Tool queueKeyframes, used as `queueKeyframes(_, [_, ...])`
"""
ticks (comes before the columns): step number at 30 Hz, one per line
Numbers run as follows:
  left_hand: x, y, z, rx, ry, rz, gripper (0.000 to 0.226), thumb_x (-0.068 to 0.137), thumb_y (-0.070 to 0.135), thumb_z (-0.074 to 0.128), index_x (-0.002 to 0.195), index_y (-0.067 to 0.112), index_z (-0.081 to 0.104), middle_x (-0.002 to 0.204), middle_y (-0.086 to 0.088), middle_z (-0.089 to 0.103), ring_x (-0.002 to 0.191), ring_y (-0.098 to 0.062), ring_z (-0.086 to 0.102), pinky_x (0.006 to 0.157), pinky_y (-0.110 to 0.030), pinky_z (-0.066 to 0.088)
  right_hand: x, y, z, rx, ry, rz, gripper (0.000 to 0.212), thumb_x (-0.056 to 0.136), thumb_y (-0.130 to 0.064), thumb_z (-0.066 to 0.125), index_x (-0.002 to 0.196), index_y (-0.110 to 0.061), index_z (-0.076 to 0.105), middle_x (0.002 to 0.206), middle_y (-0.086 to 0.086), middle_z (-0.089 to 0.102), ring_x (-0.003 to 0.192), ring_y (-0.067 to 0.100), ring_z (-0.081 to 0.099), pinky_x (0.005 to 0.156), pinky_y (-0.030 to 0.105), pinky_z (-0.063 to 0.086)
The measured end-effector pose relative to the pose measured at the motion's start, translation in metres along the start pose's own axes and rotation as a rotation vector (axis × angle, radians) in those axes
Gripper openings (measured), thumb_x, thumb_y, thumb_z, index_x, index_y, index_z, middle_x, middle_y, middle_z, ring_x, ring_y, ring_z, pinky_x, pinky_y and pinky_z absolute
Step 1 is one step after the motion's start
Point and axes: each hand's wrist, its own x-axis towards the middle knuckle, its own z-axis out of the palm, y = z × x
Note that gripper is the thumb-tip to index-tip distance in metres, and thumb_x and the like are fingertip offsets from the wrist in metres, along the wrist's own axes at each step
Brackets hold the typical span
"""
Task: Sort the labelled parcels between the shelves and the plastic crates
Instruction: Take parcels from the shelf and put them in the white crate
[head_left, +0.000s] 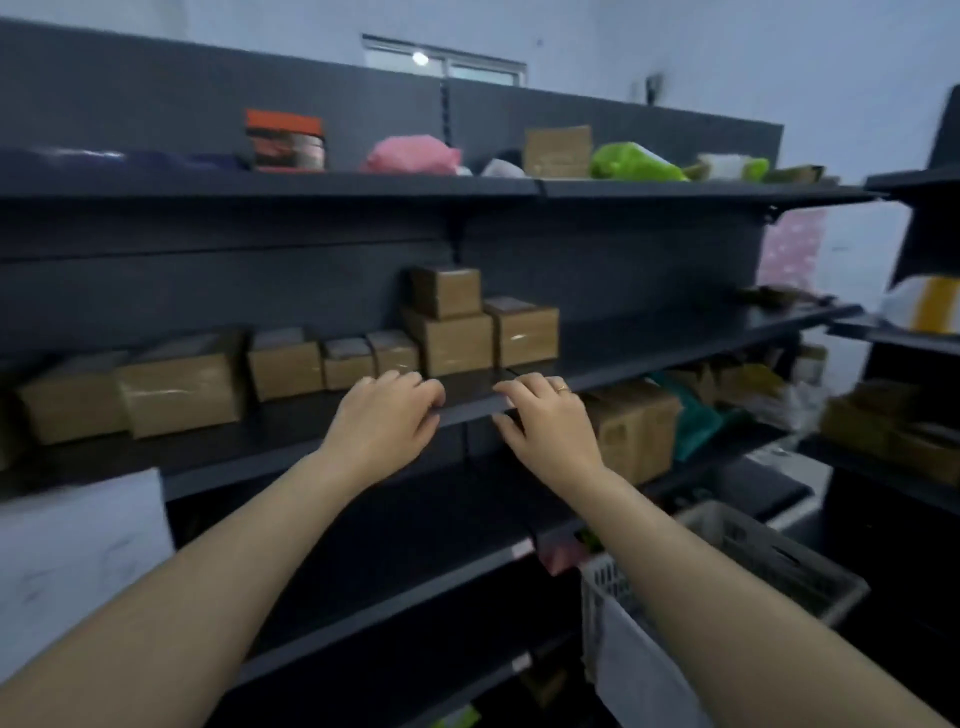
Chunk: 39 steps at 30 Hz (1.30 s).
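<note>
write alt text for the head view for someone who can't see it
Two bare hands, left hand and right hand, rest empty on the front edge of the middle shelf, which holds a row of brown boxes. The top shelf carries pink and green bags, and a crate sits at lower right.

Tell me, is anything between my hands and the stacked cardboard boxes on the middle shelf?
Nothing visible. Both the left hand and right hand rest empty on the shelf edge, and the stacked boxes sit just behind across bare shelf.
</note>
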Motion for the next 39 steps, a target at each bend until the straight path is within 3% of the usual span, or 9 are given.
queueKeyframes(7, [-0.026,-0.124,-0.011,0.124,-0.089,-0.203,0.024,0.092,0.036,0.046,0.112,0.027,0.055,0.109,0.005,0.059,0.104,-0.018,0.053,0.079,-0.034,0.039,0.104,-0.056,0.049,0.115,-0.210,-0.224,0.036,0.095,-0.036,0.051,0.127,-0.019,0.054,0.121,0.004,0.054,0.115,0.027,0.048,0.090,0.041,0.046])
queueKeyframes(13, [-0.051,-0.198,0.003,0.104,-0.235,-0.478,0.032,0.093,0.032,0.045,0.123,0.024,0.052,0.128,-0.001,0.053,0.117,-0.022,0.046,0.093,-0.035,0.040,0.172,-0.100,0.112,0.250,-0.383,-0.239,0.040,0.095,-0.035,0.051,0.134,-0.025,0.048,0.137,0.005,0.047,0.125,0.030,0.043,0.099,0.041,0.042])
queueKeyframes(17, [-0.074,-0.240,0.014,0.095,-0.235,-0.585,0.044,0.092,0.033,0.048,0.135,0.026,0.043,0.139,-0.001,0.044,0.124,-0.022,0.042,0.095,-0.034,0.040,0.197,-0.144,0.152,0.372,-0.424,-0.242,0.045,0.093,-0.036,0.056,0.133,-0.017,0.050,0.129,0.010,0.053,0.118,0.029,0.051,0.095,0.038,0.045])
queueKeyframes(21, [-0.088,-0.287,0.026,-0.071,-0.165,-0.796,0.053,0.091,0.035,0.053,0.140,0.024,0.036,0.142,-0.009,0.039,0.123,-0.028,0.044,0.094,-0.036,0.042,0.221,-0.189,0.180,0.522,-0.537,-0.070,0.051,0.096,-0.038,0.052,0.136,-0.007,0.048,0.131,0.013,0.056,0.117,0.028,0.053,0.092,0.030,0.045])
queueKeyframes(25, [-0.087,-0.331,0.038,-0.181,-0.132,-0.870,0.056,0.094,0.034,0.049,0.145,0.023,0.029,0.143,-0.012,0.036,0.129,-0.031,0.034,0.104,-0.037,0.032,0.244,-0.229,0.199,0.665,-0.642,0.188,0.056,0.096,-0.050,0.044,0.129,-0.005,0.052,0.133,0.013,0.055,0.118,0.028,0.052,0.088,0.028,0.040])
queueKeyframes(29, [-0.082,-0.368,0.053,-0.278,-0.160,-0.862,0.055,0.097,0.041,0.042,0.145,0.018,0.030,0.145,-0.012,0.037,0.132,-0.027,0.035,0.108,-0.033,0.030,0.255,-0.257,0.213,0.888,-0.710,0.488,0.076,0.091,-0.060,0.045,0.144,-0.006,0.035,0.146,0.012,0.042,0.129,0.030,0.044,0.102,0.034,0.040])
queueKeyframes(34, [-0.081,-0.380,0.072,-0.360,-0.110,-0.787,0.049,0.096,0.036,0.045,0.141,0.019,0.038,0.138,-0.012,0.046,0.122,-0.025,0.046,0.098,-0.028,0.038,0.254,-0.280,0.222,1.022,-0.852,0.785,0.080,0.086,-0.061,0.056,0.148,-0.020,0.025,0.147,0.009,0.038,0.129,0.033,0.041,0.104,0.050,0.039])
queueKeyframes(39, [-0.091,-0.382,0.078,-0.388,0.029,-0.765,0.046,0.093,0.027,0.054,0.137,0.017,0.045,0.132,-0.013,0.049,0.116,-0.025,0.050,0.093,-0.026,0.038,0.247,-0.286,0.235,1.191,-0.807,0.960,0.085,0.071,-0.070,0.065,0.138,-0.026,0.039,0.133,0.009,0.047,0.116,0.029,0.046,0.099,0.048,0.041])
